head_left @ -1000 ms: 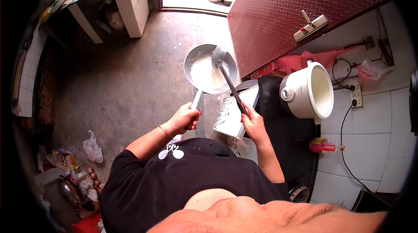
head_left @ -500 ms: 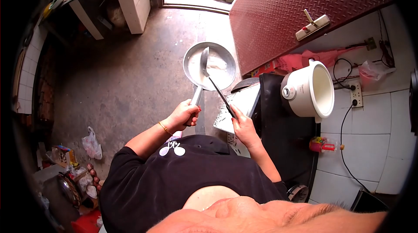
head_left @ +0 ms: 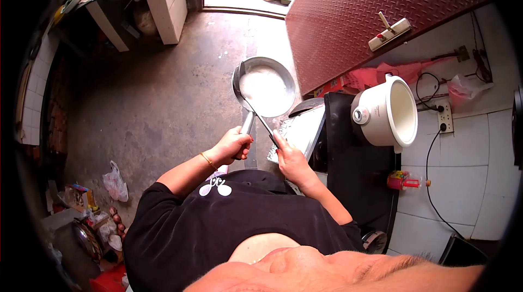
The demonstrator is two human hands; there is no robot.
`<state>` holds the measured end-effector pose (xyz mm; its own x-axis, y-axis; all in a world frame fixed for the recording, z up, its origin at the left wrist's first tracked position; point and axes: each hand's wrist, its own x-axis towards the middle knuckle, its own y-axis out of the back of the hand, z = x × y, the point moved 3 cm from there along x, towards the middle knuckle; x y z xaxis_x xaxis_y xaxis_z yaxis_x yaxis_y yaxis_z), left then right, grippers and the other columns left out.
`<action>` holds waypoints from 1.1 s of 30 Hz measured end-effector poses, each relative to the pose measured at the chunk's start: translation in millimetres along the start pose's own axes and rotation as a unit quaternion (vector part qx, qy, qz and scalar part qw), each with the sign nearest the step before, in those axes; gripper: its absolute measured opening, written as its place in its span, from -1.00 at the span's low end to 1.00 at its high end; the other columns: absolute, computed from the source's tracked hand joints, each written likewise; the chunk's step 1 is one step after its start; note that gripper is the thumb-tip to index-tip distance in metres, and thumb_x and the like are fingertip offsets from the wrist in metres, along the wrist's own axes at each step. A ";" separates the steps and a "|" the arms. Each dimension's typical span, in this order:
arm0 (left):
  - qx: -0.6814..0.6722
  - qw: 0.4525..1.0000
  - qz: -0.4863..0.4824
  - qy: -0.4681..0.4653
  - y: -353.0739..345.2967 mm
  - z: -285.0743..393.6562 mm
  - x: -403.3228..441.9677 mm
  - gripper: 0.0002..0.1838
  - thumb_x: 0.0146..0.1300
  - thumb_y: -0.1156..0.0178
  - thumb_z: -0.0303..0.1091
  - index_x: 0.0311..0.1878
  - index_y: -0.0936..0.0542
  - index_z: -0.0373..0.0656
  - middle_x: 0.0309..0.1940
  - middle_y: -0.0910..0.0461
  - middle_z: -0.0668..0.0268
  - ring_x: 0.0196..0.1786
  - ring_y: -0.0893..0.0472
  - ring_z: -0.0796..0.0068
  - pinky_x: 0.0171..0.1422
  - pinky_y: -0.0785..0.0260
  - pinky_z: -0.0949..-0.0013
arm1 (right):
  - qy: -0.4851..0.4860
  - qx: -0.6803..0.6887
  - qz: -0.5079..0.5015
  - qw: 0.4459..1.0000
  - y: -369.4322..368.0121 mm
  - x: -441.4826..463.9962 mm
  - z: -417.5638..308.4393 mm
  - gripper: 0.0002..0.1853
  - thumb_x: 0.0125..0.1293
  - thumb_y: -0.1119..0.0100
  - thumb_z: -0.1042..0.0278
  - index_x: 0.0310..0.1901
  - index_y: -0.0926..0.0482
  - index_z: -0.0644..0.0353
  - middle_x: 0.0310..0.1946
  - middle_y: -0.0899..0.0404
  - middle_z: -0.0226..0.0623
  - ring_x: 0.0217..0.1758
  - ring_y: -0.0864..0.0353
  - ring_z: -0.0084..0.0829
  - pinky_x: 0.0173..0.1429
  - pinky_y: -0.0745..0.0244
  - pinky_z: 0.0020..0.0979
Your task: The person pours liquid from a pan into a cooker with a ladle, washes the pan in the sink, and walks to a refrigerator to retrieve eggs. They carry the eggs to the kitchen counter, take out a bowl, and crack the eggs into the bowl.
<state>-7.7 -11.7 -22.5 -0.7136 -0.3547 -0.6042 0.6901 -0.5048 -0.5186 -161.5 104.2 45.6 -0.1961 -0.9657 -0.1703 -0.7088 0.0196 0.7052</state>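
My left hand (head_left: 235, 143) is wrapped around the handle (head_left: 247, 123) of the pan (head_left: 290, 86), out ahead of me above the floor (head_left: 147, 101). My right hand (head_left: 294, 163) grips a ladle (head_left: 237, 80), its head at the pan's left rim. The white stuff (head_left: 264, 87) inside is too washed-out to identify.

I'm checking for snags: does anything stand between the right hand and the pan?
Nothing visible blocks the way; only the utensil that the right hand holds spans the gap, its head at the pan's left side.
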 end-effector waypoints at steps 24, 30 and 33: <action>-0.008 1.000 -0.005 -0.003 -2.3 0.4 -10.1 -0.89 0.18 -0.09 -0.47 -0.25 -0.38 -0.14 -0.61 -0.37 0.35 -0.68 -0.36 0.58 -0.65 -0.20 0.48 | -0.013 0.023 0.106 0.994 30.3 -17.2 36.9 -0.55 0.27 -0.03 0.60 0.22 -0.43 0.24 0.09 -0.52 0.10 0.17 -0.54 -0.06 0.23 -0.42 -0.33; -0.010 1.000 -0.009 -0.002 -3.6 -1.0 -12.4 -0.91 0.19 -0.09 -0.45 -0.27 -0.38 -0.15 -0.62 -0.37 0.35 -0.69 -0.36 0.57 -0.66 -0.20 0.48 | -0.004 0.056 0.086 0.995 10.6 -6.9 34.5 -0.53 0.28 -0.01 0.58 0.25 -0.39 0.28 0.13 -0.49 0.09 0.21 -0.51 -0.07 0.27 -0.38 -0.32; -0.008 1.000 -0.005 -0.001 -0.8 -3.1 -11.4 -0.90 0.19 -0.09 -0.45 -0.26 -0.38 -0.14 -0.62 -0.37 0.35 -0.69 -0.37 0.58 -0.66 -0.20 0.48 | 0.022 0.038 0.073 0.996 6.1 -5.0 27.5 -0.50 0.27 0.01 0.60 0.28 -0.36 0.25 0.08 -0.52 0.11 0.14 -0.55 -0.03 0.20 -0.42 -0.32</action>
<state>0.3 -4.9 -17.1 -0.7210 -0.3516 -0.5971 0.6845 -0.4952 -0.5349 -183.4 116.3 31.8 -0.2726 -0.9614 -0.0380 -0.7237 0.1789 0.6665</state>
